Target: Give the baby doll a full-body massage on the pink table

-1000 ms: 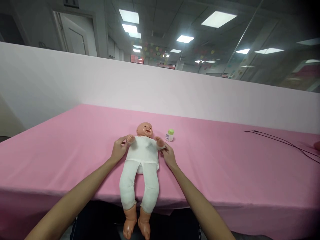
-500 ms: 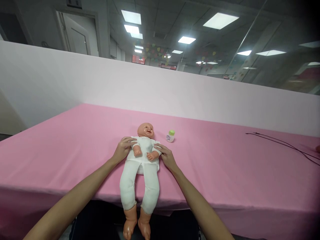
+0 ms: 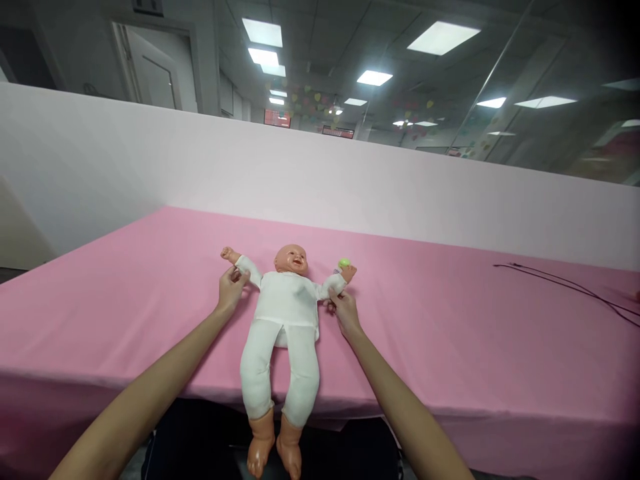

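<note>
A baby doll [image 3: 289,300] in a white top and trousers lies on its back, head away from me, bare feet past the table's front edge. Both its arms are spread out and raised. My left hand [image 3: 232,288] pinches the sleeve of the doll's arm on the left side. On the other side, my right hand [image 3: 344,308] has its fingers closed on the sleeve near the wrist. Just behind the doll's hand on the right stands a small jar with a green lid [image 3: 344,263], mostly hidden by that hand.
The pink-covered table [image 3: 450,333] stretches out to both sides. Thin black cables [image 3: 565,283] lie at its right. Behind it rises a white partition [image 3: 320,180] with glass above. My lap is below the front edge.
The doll's arms have swung from its chest outward and up, with my hands moved to the sleeves near its wrists. The jar is now partly covered by the doll's hand.
</note>
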The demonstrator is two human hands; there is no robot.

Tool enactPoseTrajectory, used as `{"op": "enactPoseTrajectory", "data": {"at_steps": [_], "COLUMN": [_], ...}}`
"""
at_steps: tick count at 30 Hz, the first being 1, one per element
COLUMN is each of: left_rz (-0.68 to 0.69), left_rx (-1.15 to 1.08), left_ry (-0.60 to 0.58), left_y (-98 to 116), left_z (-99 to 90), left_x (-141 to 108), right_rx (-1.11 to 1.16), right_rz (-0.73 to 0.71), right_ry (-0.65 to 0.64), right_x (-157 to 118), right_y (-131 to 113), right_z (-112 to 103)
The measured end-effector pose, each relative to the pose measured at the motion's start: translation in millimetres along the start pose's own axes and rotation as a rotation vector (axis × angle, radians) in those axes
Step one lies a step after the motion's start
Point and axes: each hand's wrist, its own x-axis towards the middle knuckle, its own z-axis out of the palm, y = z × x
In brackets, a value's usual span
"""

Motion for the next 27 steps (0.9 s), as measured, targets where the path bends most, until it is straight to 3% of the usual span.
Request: {"op": "enactPoseTrajectory", "data": {"at_steps": [3, 7, 9, 11, 14, 17, 21, 27], "left_rz": [0.18, 0.478, 0.591, 0.617, 0.52, 0.329, 0.113, -0.027], "left_rx": [0.106, 0.282, 0.342, 0.361, 0.352, 0.271, 0.062, 0.082], "left_ry": [-0.124, -0.377, -0.43, -0.423, -0.342, -0.172, 0.034, 0.364], "left_y": [3.2, 6.5, 6.2, 4.9, 2.0, 0.9, 4.7, 1.9], "left_z": [4.9, 10.3, 10.2, 9.2, 8.2, 8.4, 5.1, -14.4], "left_x": [-5.2, -14.8, -17.1, -17.5, -16.1, -13.3, -5.5, 12.3], "right_rx": [-0.097, -0.29, -0.356, -0.381, -0.34, -0.255, -0.154, 0.03], "right_rz": [-0.067, -0.32, -0.396, -0.404, -0.364, -0.246, -0.151, -0.145], "right_ry": [-0.07, -0.303, -0.357, -0.354, -0.291, -0.222, -0.038, 0.224], "right_x": [-2.4, -8.5, -10.7, -12.2, -12.8, -10.1, -2.7, 8.3], "right_y": [-1.8, -3.1, -3.2, -3.7, -5.9, -8.4, -12.7, -18.3], "right_z": [2.3, 6.8, 7.9, 8.6, 9.4, 8.0, 0.9, -17.1]}}
